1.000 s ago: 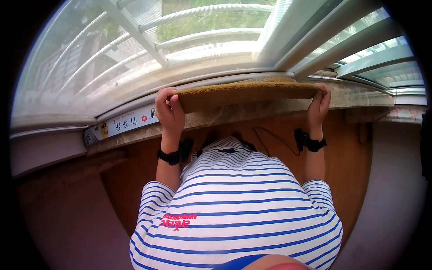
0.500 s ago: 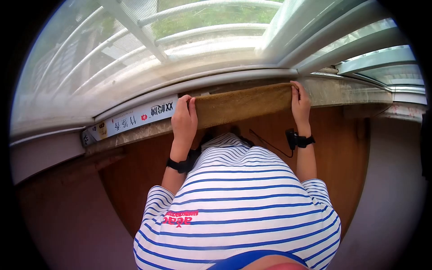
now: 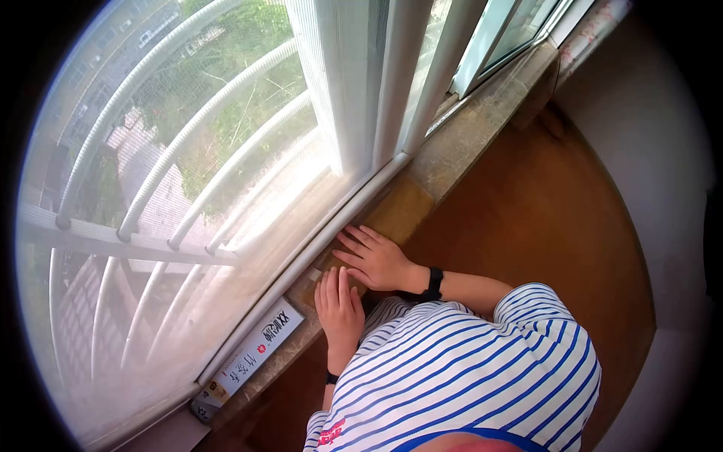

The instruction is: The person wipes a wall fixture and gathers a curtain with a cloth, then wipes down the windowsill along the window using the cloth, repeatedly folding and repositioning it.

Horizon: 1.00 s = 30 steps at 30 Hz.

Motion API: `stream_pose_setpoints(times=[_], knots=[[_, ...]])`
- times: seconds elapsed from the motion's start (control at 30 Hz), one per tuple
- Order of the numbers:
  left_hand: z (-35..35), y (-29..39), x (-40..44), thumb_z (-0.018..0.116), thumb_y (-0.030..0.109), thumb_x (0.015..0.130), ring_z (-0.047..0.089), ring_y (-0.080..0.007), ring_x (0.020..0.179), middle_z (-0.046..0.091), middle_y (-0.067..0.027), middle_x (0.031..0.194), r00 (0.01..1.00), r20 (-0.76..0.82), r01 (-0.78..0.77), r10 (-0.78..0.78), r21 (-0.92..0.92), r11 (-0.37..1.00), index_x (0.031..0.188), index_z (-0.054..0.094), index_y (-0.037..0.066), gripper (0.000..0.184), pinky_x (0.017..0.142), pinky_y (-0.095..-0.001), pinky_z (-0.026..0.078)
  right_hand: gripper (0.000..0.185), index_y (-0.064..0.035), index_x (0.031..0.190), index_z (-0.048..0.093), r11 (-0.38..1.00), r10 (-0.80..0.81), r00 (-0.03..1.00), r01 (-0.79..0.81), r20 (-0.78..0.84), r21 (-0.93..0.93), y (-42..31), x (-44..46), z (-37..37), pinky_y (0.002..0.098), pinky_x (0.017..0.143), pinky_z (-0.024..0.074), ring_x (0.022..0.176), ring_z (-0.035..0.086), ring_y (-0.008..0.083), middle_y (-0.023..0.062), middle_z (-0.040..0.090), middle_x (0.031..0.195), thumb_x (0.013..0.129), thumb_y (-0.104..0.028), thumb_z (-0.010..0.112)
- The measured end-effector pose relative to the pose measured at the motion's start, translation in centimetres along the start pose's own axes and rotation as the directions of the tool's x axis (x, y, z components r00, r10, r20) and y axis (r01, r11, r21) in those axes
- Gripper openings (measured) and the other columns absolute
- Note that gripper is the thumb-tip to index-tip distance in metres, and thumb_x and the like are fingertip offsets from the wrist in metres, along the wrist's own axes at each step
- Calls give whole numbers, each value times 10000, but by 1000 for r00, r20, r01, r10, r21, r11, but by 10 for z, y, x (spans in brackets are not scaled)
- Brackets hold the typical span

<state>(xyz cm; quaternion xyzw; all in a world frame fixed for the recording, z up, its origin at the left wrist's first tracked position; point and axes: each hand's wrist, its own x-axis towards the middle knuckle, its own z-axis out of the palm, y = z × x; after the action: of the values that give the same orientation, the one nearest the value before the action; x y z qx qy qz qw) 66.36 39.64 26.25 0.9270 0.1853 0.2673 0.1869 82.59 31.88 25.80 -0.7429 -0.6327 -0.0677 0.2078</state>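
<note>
A brown cloth (image 3: pixel 403 209) lies flat on the stone window sill (image 3: pixel 471 132), along the window frame. My right hand (image 3: pixel 374 258) rests on the cloth's near part with its fingers spread, holding nothing. Just below and left of it, my left hand (image 3: pixel 340 305) lies at the cloth's left end, its fingers stretched out and nothing in its grasp. The two hands are close together. Part of the cloth is hidden under them.
A white box with printed characters (image 3: pixel 260 348) lies on the sill to the left. The window (image 3: pixel 188 151) with curved bars runs along the sill. Below is a brown wooden floor (image 3: pixel 542 248), with a pale wall (image 3: pixel 640 113) at the right.
The cloth, earlier held up by its ends between both hands, now lies on the sill. Both hands have let go and come together on it. The view has turned.
</note>
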Motion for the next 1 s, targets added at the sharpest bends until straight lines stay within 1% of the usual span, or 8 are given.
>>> stream_pose_setpoints(times=[0.1, 0.3, 0.37, 0.53, 0.77, 0.8, 0.9, 1.0], knots=[[24, -1, -4, 516, 150, 961, 460, -360, 1364, 506, -185, 1459, 994, 106, -51, 31, 198, 979, 1422, 489, -7, 488, 1152, -504, 320, 444, -132, 1352, 605, 997, 42, 999, -42, 3, 63, 16, -2, -1, 448, 1208, 265, 1426, 396, 308, 129, 477, 1507, 959, -335, 575], [54, 19, 30, 441, 187, 993, 330, -354, 1468, 412, -179, 1547, 974, 223, -85, 39, 201, 976, 1475, 416, -13, 522, 1209, -506, 221, 429, -141, 1344, 621, 966, -56, 998, 59, -20, 250, 79, -9, -10, 455, 1195, 304, 1397, 442, 272, 99, 537, 1456, 964, -335, 583], [61, 39, 47, 409, 227, 1021, 314, -355, 1474, 386, -193, 1558, 952, 306, -75, -19, 294, 953, 1482, 403, -19, 522, 1212, -509, 216, 428, -140, 1341, 624, 961, -74, 996, 85, -51, 262, 108, -12, -17, 458, 1189, 317, 1384, 452, 284, 107, 542, 1448, 969, -348, 580], [114, 88, 87, 465, 420, 1009, 344, -410, 1442, 379, -229, 1547, 971, 238, -111, 20, 378, 919, 1488, 379, -29, 662, 1187, -542, 253, 415, -126, 1299, 650, 928, -144, 982, 176, -119, 327, 187, -22, -44, 469, 1172, 338, 1335, 485, 311, 134, 574, 1397, 955, -349, 588], [195, 159, 152, 499, 400, 996, 343, -402, 1447, 380, -214, 1552, 982, 176, -138, 62, 466, 874, 1491, 380, -8, 652, 1186, -521, 268, 379, -103, 1277, 651, 930, -110, 956, 196, -272, 312, 294, -58, -75, 457, 1164, 347, 1322, 493, 307, 131, 583, 1383, 968, -302, 563], [207, 166, 163, 505, 390, 995, 343, -364, 1458, 378, -183, 1566, 982, 177, -142, 62, 488, 861, 1497, 385, 3, 645, 1205, -501, 246, 381, -94, 1281, 645, 938, -91, 957, 175, -275, 298, 309, -63, -79, 447, 1165, 351, 1330, 494, 298, 129, 577, 1391, 970, -300, 567], [239, 196, 197, 516, 367, 993, 341, -375, 1457, 381, -191, 1563, 971, 193, -214, 139, 454, 865, 1493, 390, -3, 635, 1202, -499, 248, 376, -75, 1278, 637, 948, -72, 951, 159, -300, 275, 362, -82, -101, 429, 1165, 357, 1339, 496, 282, 128, 579, 1389, 973, -282, 563], [276, 247, 236, 519, 331, 996, 324, -377, 1464, 387, -197, 1559, 971, 210, -192, 112, 415, 889, 1493, 385, -17, 621, 1206, -499, 232, 365, -76, 1276, 638, 954, -47, 936, 145, -348, 262, 419, -97, -123, 431, 1164, 358, 1327, 508, 285, 126, 589, 1379, 977, -267, 553]])
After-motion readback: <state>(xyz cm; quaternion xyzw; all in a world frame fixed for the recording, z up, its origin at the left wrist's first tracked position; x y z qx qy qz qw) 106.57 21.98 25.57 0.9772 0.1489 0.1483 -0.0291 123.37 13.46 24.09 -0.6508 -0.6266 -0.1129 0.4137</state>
